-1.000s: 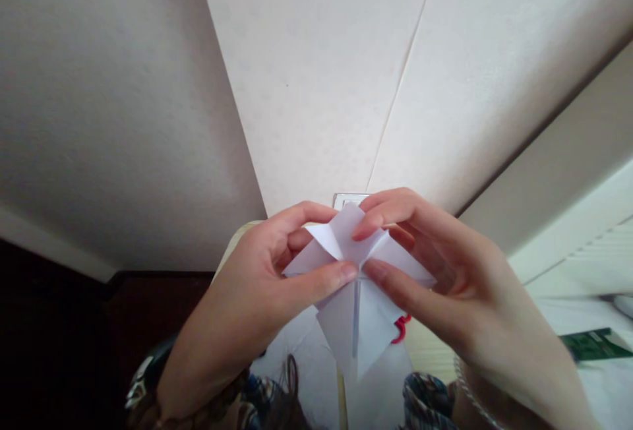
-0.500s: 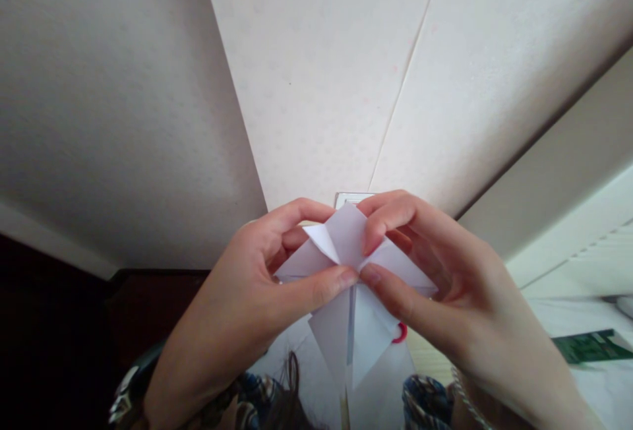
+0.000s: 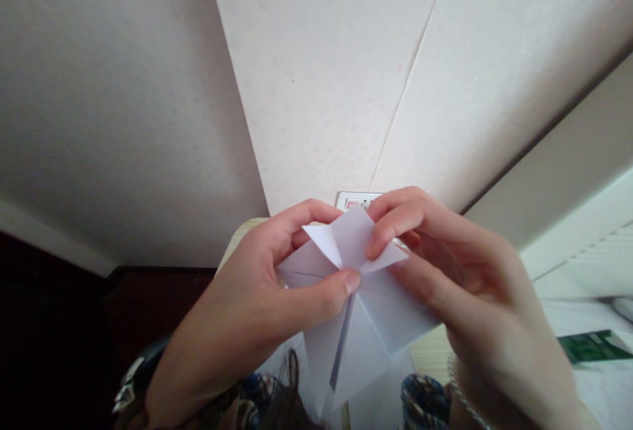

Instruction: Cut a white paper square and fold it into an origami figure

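Just above the patterned cloth (image 3: 425, 403) at the lower edge, two bare hands hold a piece of folded white paper (image 3: 373, 331) between them. The left hand (image 3: 270, 265) grips it from the side, thumb stretched flat across the middle where the folds meet, fingers curled behind. The right hand (image 3: 459, 272) pinches a small pointed flap, forefinger bent down over it, the thumb's tip hidden underneath; a thin, twisted-looking bracelet (image 3: 457, 384) circles that wrist. The paper is smooth, matt and crisply creased, its triangular flaps fanning out like a star, with a narrow shadowed slit running down the lower part. Beneath lies a pale counter (image 3: 430, 354) with a faint grain. Off to the right, a flat green packet (image 3: 593, 347) rests on a white surface. Beyond the hands, a light-framed plate (image 3: 346, 199) sits against the off-white, faintly mottled wall (image 3: 316, 87), which a thin seam crosses.
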A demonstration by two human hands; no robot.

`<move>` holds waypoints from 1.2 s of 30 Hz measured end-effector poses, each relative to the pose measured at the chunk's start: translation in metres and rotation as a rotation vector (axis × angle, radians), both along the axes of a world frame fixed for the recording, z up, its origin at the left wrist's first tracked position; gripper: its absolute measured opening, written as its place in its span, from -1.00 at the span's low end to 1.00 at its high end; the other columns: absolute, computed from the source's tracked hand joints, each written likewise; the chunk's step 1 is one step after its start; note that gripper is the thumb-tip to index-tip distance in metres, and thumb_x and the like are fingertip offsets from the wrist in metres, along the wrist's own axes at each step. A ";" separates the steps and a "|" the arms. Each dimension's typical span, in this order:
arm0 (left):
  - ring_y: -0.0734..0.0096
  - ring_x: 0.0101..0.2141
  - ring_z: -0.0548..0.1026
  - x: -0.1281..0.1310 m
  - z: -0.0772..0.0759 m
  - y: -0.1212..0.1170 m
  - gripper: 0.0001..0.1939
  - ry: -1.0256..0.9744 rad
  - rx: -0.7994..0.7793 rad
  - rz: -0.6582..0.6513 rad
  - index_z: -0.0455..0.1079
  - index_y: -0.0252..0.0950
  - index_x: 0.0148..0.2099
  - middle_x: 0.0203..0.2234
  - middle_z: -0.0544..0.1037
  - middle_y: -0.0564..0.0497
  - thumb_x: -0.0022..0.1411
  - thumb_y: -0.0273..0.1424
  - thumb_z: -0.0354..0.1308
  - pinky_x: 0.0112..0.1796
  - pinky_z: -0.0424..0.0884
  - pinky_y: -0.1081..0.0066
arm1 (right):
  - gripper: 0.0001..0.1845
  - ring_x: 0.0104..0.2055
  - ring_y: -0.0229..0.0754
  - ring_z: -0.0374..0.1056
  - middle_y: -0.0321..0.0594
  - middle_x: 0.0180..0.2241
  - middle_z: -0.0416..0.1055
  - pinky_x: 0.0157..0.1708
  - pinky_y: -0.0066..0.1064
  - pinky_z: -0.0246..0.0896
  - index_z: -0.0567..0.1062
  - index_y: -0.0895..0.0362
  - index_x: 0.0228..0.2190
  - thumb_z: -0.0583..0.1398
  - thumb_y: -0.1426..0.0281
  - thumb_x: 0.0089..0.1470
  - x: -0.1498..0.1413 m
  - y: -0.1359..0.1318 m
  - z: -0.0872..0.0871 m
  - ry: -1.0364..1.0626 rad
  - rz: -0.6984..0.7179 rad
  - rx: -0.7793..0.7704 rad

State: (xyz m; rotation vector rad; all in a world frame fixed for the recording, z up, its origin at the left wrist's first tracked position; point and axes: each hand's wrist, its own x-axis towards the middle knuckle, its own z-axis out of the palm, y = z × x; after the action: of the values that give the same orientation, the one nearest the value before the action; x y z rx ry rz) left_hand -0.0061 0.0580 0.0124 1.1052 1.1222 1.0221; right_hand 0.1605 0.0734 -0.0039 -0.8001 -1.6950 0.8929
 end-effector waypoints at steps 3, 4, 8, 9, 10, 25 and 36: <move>0.56 -0.56 0.39 0.000 0.000 0.000 -0.71 0.003 0.001 -0.009 0.51 -0.17 -0.30 -0.59 0.51 0.21 -0.13 -0.58 0.34 -0.56 0.28 0.65 | -0.83 -0.21 -0.26 0.43 -0.34 -0.28 0.42 -0.10 -0.39 0.34 0.50 0.04 -0.43 0.20 0.50 0.17 0.002 0.001 0.000 0.014 0.024 -0.005; 0.57 -0.56 0.38 0.001 -0.001 0.000 -0.71 -0.009 -0.002 -0.006 0.50 -0.17 -0.31 -0.60 0.50 0.22 -0.13 -0.58 0.34 -0.56 0.28 0.66 | -0.83 -0.21 -0.27 0.43 -0.35 -0.28 0.43 -0.10 -0.41 0.34 0.50 0.04 -0.42 0.20 0.51 0.17 0.003 0.001 0.000 0.019 0.027 -0.004; 0.61 -0.62 0.32 0.002 -0.006 0.002 -0.75 -0.012 0.056 0.013 0.45 -0.17 -0.34 -0.64 0.46 0.26 -0.10 -0.56 0.33 -0.60 0.25 0.68 | -0.85 -0.14 -0.25 0.43 -0.34 -0.18 0.46 -0.10 -0.44 0.36 0.50 -0.02 -0.26 0.19 0.49 0.21 0.008 0.000 0.000 0.004 0.022 -0.004; 0.60 -0.61 0.35 0.003 -0.008 0.003 -0.76 0.018 0.098 0.025 0.44 -0.17 -0.35 -0.66 0.44 0.26 -0.08 -0.55 0.33 -0.59 0.26 0.67 | -0.86 -0.12 -0.24 0.43 -0.32 -0.16 0.46 -0.07 -0.42 0.35 0.49 -0.02 -0.20 0.20 0.45 0.22 0.009 -0.001 0.000 -0.015 0.036 -0.012; 0.56 -0.58 0.39 0.003 -0.009 0.004 -0.78 0.056 0.145 0.042 0.43 -0.17 -0.35 -0.66 0.44 0.25 -0.07 -0.54 0.33 -0.57 0.30 0.66 | -0.85 -0.10 -0.23 0.43 -0.31 -0.14 0.46 -0.05 -0.40 0.35 0.48 -0.02 -0.15 0.23 0.41 0.21 0.009 -0.001 0.000 -0.038 0.058 -0.019; 0.40 -0.47 0.52 0.006 -0.011 0.004 -0.80 0.189 0.239 0.091 0.42 -0.18 -0.30 -0.66 0.45 0.21 -0.01 -0.50 0.29 -0.51 0.40 0.59 | -0.87 -0.05 -0.18 0.36 -0.27 -0.14 0.39 0.01 -0.28 0.25 0.41 0.06 -0.41 0.25 0.50 0.13 0.004 0.006 -0.004 -0.081 -0.161 0.099; 0.60 -0.54 0.44 0.000 -0.014 0.008 -0.81 0.094 0.196 0.019 0.50 -0.16 -0.32 -0.53 0.52 0.25 0.02 -0.56 0.31 -0.52 0.38 0.70 | -0.84 -0.23 -0.23 0.37 -0.29 -0.28 0.46 -0.11 -0.31 0.29 0.47 0.07 -0.46 0.28 0.38 0.17 0.011 0.007 -0.004 -0.103 -0.163 0.117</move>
State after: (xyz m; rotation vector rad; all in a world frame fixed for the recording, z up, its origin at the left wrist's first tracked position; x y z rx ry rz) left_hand -0.0059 0.0662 -0.0015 1.3122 1.1260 1.1234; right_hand 0.1710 0.0809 -0.0078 -0.9033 -1.7261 0.6448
